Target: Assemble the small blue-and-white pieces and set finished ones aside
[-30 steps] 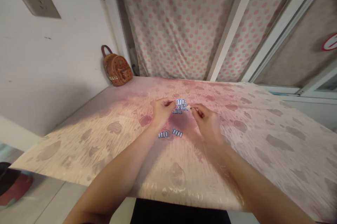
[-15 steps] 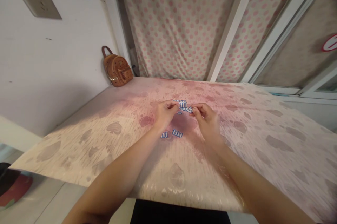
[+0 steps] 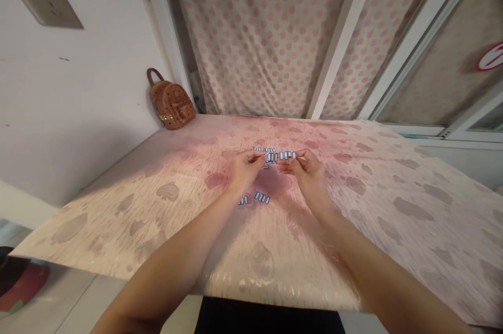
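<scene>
My left hand (image 3: 247, 170) is closed, its thumb and fingers pinching a small blue-and-white striped piece (image 3: 271, 157) above the table. My right hand (image 3: 311, 174) pinches a similar striped piece (image 3: 287, 155), held level. The two held pieces are side by side, close to end to end; I cannot tell whether they touch. More such pieces (image 3: 264, 149) show just behind my left fingertips, partly covered by them. Nearer me, below the hands, another striped piece (image 3: 262, 198) lies on the table. Beside it is one more piece (image 3: 243, 200), partly hidden by my left forearm.
A patterned, glossy cloth covers the table (image 3: 259, 266). A small brown backpack (image 3: 173, 105) stands at the back left against the wall. Behind the table hangs a dotted curtain (image 3: 255, 35) with white frames. A dark red and black object (image 3: 23, 281) is on the floor at left.
The piece in my right hand has turned from slanted to level and come up in line with the left one. My left hand keeps its grip. The view has shifted slightly.
</scene>
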A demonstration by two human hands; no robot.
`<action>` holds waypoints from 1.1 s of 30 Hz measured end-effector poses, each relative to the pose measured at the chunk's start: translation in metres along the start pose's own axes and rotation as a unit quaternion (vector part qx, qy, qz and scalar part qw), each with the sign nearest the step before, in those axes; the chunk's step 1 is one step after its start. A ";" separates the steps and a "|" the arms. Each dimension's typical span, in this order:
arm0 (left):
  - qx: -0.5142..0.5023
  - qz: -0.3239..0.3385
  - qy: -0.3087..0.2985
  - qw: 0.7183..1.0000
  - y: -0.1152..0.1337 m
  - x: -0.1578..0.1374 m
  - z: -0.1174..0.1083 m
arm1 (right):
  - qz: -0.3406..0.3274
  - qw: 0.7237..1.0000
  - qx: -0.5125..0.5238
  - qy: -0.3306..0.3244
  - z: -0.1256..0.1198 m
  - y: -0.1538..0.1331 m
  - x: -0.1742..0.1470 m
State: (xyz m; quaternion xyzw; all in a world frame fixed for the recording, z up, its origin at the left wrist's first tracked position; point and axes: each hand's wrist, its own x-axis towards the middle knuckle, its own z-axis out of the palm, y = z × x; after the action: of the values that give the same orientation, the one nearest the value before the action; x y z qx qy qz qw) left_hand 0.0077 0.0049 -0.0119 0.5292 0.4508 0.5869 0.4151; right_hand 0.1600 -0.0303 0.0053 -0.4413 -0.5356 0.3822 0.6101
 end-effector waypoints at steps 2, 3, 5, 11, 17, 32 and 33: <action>-0.004 -0.007 -0.001 1.000 0.003 -0.002 0.001 | -0.014 0.999 -0.033 -0.002 -0.001 0.001 0.000; -0.007 -0.008 -0.002 1.000 0.004 -0.002 0.001 | -0.023 0.998 -0.053 -0.003 -0.002 0.001 0.001; -0.013 -0.010 -0.003 1.000 0.007 -0.004 0.001 | -0.032 0.996 -0.083 -0.010 -0.004 0.003 0.001; -0.027 -0.013 -0.022 0.999 0.013 -0.008 0.004 | -0.021 0.992 -0.119 -0.022 -0.003 0.006 0.001; -0.052 -0.014 -0.039 0.998 0.010 -0.008 0.005 | -0.025 0.988 -0.152 -0.028 -0.001 0.010 -0.001; -0.041 -0.017 -0.051 0.998 0.009 -0.010 0.007 | -0.020 0.985 -0.171 -0.030 -0.002 0.019 0.002; -0.042 -0.017 -0.054 0.998 0.009 -0.010 0.007 | -0.020 0.985 -0.170 -0.031 -0.002 0.019 0.002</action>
State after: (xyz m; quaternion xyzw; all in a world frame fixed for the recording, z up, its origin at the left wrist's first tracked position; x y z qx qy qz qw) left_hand 0.0158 -0.0067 -0.0054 0.5342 0.4123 0.5686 0.4704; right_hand 0.1619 -0.0228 -0.0126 -0.5160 -0.6202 0.2871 0.5164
